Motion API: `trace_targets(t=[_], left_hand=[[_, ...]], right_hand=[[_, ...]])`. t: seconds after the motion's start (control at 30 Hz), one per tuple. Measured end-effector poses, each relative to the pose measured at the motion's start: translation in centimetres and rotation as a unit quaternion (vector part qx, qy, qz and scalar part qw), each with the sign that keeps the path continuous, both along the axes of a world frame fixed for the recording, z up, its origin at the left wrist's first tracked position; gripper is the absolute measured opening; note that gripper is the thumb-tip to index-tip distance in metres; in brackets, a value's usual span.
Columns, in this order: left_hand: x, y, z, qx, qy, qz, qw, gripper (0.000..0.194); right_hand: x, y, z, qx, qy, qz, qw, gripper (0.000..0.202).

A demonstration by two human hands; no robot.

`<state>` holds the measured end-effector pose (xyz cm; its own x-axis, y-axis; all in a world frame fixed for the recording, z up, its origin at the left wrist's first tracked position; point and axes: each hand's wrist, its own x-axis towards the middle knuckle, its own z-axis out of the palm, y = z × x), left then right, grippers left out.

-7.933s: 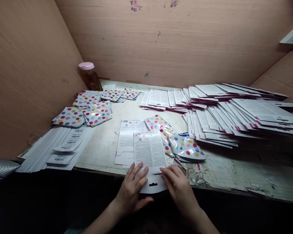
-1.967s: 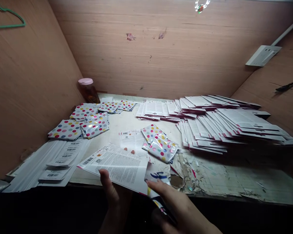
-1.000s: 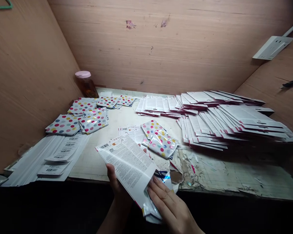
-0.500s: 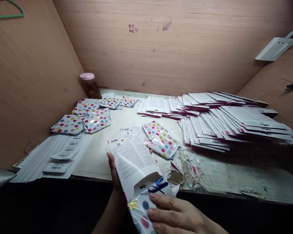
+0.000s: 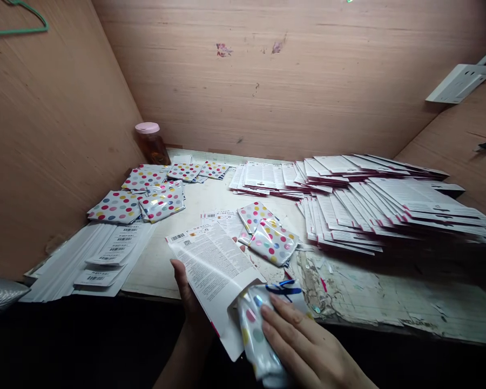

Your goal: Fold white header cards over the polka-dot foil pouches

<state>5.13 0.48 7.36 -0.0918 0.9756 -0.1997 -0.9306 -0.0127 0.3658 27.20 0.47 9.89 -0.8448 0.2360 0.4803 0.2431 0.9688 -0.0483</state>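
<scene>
My left hand [image 5: 192, 302] grips a white printed cardboard sleeve [image 5: 214, 265] from beneath, thumb along its left edge; most of its fingers are hidden behind it. The sleeve tilts toward me, its near end showing a cut-out opening. My right hand [image 5: 308, 337] is closed on a folded polka-dot packet [image 5: 257, 324] of shiny film with blue marking, its fingers pressed over the top. One corner of the packet lies at the sleeve's near opening; how far it reaches inside I cannot tell. Just beyond the sleeve, two more dotted packets [image 5: 273, 242] lie on the table.
Fanned stacks of printed sleeves [image 5: 372, 205] cover the right back of the table [image 5: 166, 265]. More dotted packets [image 5: 115, 207] lie at left, behind barcode label strips [image 5: 109, 259]. A pink-lidded jar [image 5: 152, 145] stands in the back corner. The table's front edge [image 5: 340, 319] is torn.
My right hand has shifted the dotted packet up and to the right, turning it against the sleeve's opening. The sleeve in my left hand has moved slightly left and up.
</scene>
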Motion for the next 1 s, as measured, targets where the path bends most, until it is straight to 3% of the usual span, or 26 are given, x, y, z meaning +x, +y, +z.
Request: trace_targets(t=[0.07,0.17,0.27,0.37,0.4,0.5,0.57,0.63,0.7,0.77,1.0], left_hand=[[0.7,-0.5,0.2,-0.013,0.005,0.040,0.999,0.090],[1.9,-1.2,0.2,-0.029,0.036,0.065,0.997,0.095],[2.7,-1.6,0.1,-0.036,0.067,0.092,0.993,0.094],[2.4,-1.4,0.4,-0.038,0.055,0.114,0.991,0.082],[2.1,-1.2,0.6,-0.041,0.046,0.123,0.991,0.078],[1.1,-0.9,1.2,-0.068,0.031,0.124,0.989,0.075],[0.7,-0.9,1.5,-0.088,0.020,0.082,0.992,0.080],[0.7,-0.9,1.6,-0.097,0.005,0.039,0.995,0.085],[0.8,-0.8,1.3,-0.102,-0.008,0.040,0.994,0.086],[1.0,-0.6,0.9,-0.111,-0.012,0.060,0.992,0.082],[0.9,0.0,0.2,-0.123,0.016,0.096,0.988,0.072]], right_hand=[[-0.9,-0.2,-1.1,0.043,-0.020,-0.057,0.997,0.038],[-3.1,-0.4,-2.4,0.033,-0.012,-0.103,0.994,0.040],[-5.6,-0.6,-2.9,-0.059,0.059,-0.102,0.991,0.043],[-6.7,-0.9,-2.9,-0.213,0.125,-0.042,0.968,0.050],[-6.5,-0.9,-2.9,-0.230,0.125,-0.016,0.965,0.053],[-5.0,-0.9,-3.2,-0.138,0.061,0.018,0.988,0.055],[-3.7,-0.7,-3.5,-0.046,0.033,-0.006,0.998,0.049],[-2.9,-0.3,-3.8,-0.003,0.026,-0.030,0.999,0.050],[-2.7,0.1,-4.0,0.003,0.037,-0.029,0.999,0.054],[-2.8,0.6,-3.7,-0.009,0.044,-0.014,0.999,0.045],[-2.5,3.0,-1.1,-0.083,0.024,0.043,0.995,0.037]])
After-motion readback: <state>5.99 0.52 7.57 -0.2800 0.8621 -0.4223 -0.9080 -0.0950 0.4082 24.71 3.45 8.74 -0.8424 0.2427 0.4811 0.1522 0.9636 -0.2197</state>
